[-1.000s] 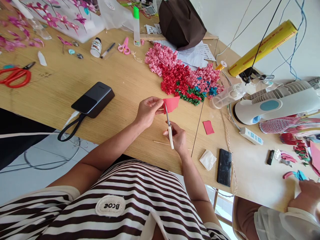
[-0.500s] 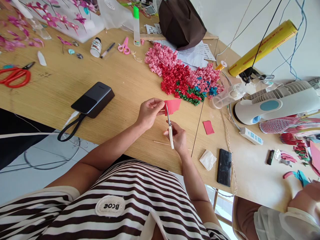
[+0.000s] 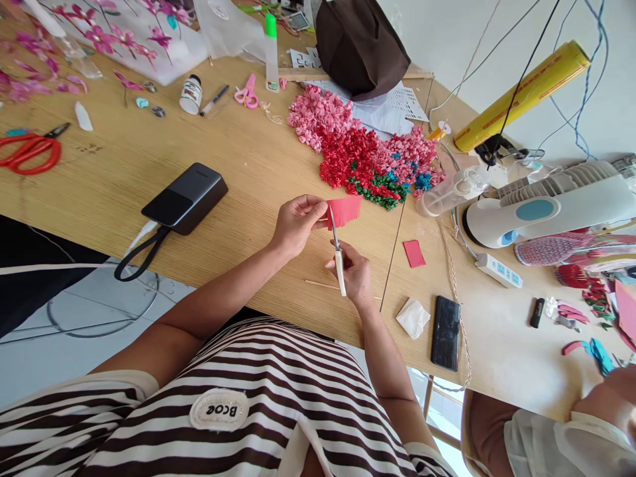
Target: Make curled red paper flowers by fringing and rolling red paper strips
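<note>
Right in the middle of the action, the left hand [image 3: 298,225] pinches a sheet of red craft paper [image 3: 344,211] between thumb and fingertips, holding it over the pale wood-grain tabletop [image 3: 238,291]. The matte sheet shows a comb of short, narrow cuts along its far edge. The right hand [image 3: 354,275] is wrapped tight around the slim cream handle of the craft scissors [image 3: 338,255], whose narrow steel blades sit almost together, their tips at the paper's near edge, just beside the left fingertips. Compared with a second ago, the sheet sits squarer and flatter, no longer tilted up to a point, and that fringe reads far more clearly. A bamboo skewer [image 3: 318,283] lies just below the right hand. Farther up, there's a crinkly heap of curled paper pieces [image 3: 365,156] in pink, red, green and blue, while a small red paper rectangle [image 3: 414,254] lies off to the right and a black power bank [image 3: 185,197] with a looped strap sits to the left.
</note>
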### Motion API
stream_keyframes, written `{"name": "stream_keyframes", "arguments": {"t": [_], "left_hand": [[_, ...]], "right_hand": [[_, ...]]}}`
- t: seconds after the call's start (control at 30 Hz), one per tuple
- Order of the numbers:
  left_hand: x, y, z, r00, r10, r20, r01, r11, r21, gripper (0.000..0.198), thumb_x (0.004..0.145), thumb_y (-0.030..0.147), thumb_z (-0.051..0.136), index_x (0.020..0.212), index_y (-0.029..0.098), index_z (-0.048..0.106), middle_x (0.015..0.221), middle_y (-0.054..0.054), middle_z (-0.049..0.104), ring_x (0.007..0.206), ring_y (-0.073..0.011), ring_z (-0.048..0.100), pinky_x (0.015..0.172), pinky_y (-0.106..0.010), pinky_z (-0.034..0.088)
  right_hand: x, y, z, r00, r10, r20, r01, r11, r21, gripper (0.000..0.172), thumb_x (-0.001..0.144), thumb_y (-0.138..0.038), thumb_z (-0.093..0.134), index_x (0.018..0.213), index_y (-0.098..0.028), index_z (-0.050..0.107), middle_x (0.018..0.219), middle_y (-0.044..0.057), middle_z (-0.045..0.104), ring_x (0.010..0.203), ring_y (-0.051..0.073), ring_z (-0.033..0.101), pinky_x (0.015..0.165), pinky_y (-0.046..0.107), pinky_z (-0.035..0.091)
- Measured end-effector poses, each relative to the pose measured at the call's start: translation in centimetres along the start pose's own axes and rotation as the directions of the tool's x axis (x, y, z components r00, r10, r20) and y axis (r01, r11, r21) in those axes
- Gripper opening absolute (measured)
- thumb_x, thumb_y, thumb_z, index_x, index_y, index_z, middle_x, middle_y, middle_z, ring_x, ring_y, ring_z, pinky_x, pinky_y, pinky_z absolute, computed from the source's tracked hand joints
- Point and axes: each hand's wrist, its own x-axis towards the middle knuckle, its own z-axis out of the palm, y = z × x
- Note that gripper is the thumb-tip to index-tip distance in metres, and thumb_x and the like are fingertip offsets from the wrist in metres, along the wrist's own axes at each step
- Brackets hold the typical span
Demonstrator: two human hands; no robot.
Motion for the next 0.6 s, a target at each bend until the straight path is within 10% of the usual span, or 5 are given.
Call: {"name": "stream_keyframes", "arguments": {"t": [0.6], "left_hand": [[-0.09,-0.19,-0.03,0.999,0.029,0.034,-0.03,1.0,0.004,0.045,0.061,0.047,0.091,0.076,0.018,0.061,0.071,0.001,0.07,0.067,-0.0134,0.07,0.07,-0.03,0.063]], "right_hand": [[-0.17,-0.66,-0.09,1.0,-0.016,-0.006,0.016,1.0,-0.017,0.068,0.078,-0.065,0.072,0.12,-0.012,0.071,0.068,-0.004,0.049,0.06,0.01,0.037,0.059,0.026,0.034]]}}
